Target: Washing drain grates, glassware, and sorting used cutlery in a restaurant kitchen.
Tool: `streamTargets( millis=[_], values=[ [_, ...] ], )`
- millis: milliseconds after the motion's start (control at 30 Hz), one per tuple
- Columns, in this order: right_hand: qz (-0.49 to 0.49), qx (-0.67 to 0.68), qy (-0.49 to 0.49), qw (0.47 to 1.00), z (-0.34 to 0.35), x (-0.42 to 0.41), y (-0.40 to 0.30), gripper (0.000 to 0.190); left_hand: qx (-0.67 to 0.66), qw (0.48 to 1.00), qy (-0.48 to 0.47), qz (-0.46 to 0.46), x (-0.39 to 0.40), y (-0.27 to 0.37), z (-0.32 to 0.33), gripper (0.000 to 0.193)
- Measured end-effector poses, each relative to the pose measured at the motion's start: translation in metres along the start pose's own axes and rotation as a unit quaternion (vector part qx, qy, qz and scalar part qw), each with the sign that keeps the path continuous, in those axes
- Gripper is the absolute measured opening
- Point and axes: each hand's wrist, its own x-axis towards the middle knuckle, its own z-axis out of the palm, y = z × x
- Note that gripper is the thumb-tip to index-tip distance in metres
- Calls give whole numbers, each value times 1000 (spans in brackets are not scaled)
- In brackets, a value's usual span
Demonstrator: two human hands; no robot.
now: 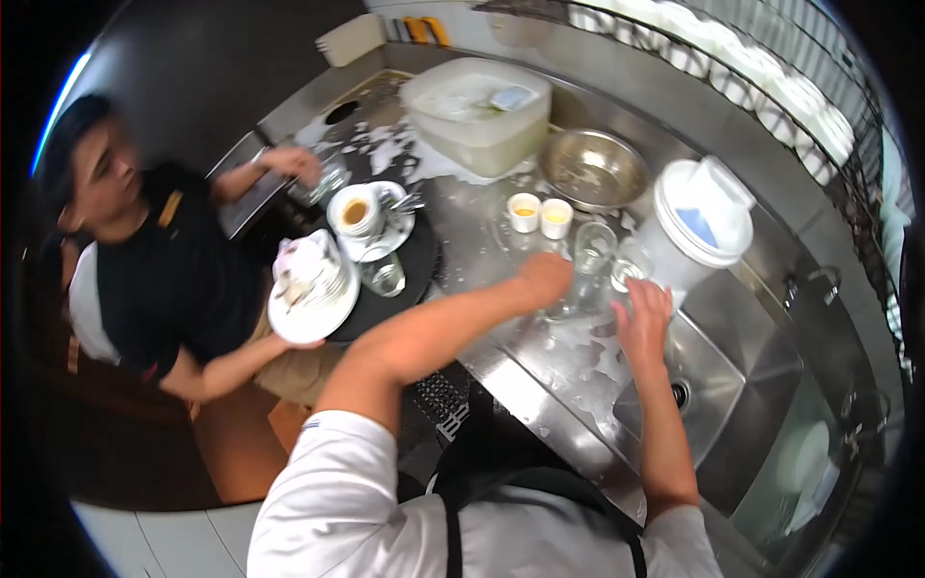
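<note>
Over the steel counter, my left hand (545, 280) is bent down beside some clear glasses; its fingers are blurred and I cannot tell whether it grips one. My right hand (645, 314) has thumb and fingers apart, its fingertips at the base of a clear glass (630, 264). Another clear glass (595, 247) is between the two hands, toward the back. Behind my left hand sit two small white ramekins, one (523, 212) with orange residue and one (556, 218) with yellow residue.
On the left, a co-worker (152, 267) holds stacked white plates (311, 289) and reaches to a glass (329, 177). A dark round tray (419, 278) carries cups. Behind stand a water-filled plastic tub (473, 137), a steel bowl (594, 170) and a white bucket (694, 224). Sinks (704, 368) lie right.
</note>
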Motion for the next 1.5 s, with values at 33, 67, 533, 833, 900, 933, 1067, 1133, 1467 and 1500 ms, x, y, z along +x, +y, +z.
streamTargets(
  millis=[33,67,533,833,900,933,1067,1133,1467,1500],
  values=[
    [-3,6,10,1000,-12,-13,-3,41,-9,999,19,-24,1,11,5,17],
    [14,32,-2,999,-23,-26,-4,41,-28,998,23,-53,4,20,8,19],
    [177,77,11,981,-143,-163,35,25,-121,963,223,-95,-21,69,10,23],
    [209,81,63,973,-145,-169,48,21,60,970,-17,-234,-143,-74,-93,21],
    [201,79,59,975,-140,-162,46,20,85,944,-55,-313,-169,-122,-110,22],
    [230,96,56,967,-138,-157,45,21,110,933,-39,-341,-181,-144,-114,22],
    [240,108,59,963,-124,-132,38,22,155,919,32,-360,-187,-222,-100,22],
    [233,108,44,965,-116,-118,32,22,205,959,113,-158,-181,-251,-88,35],
    [209,10,38,977,-92,-82,3,22,320,943,-86,2,-84,-299,-93,133],
    [211,-2,35,977,-92,-83,2,22,288,949,-129,19,-76,-301,-94,140]
  ],
)
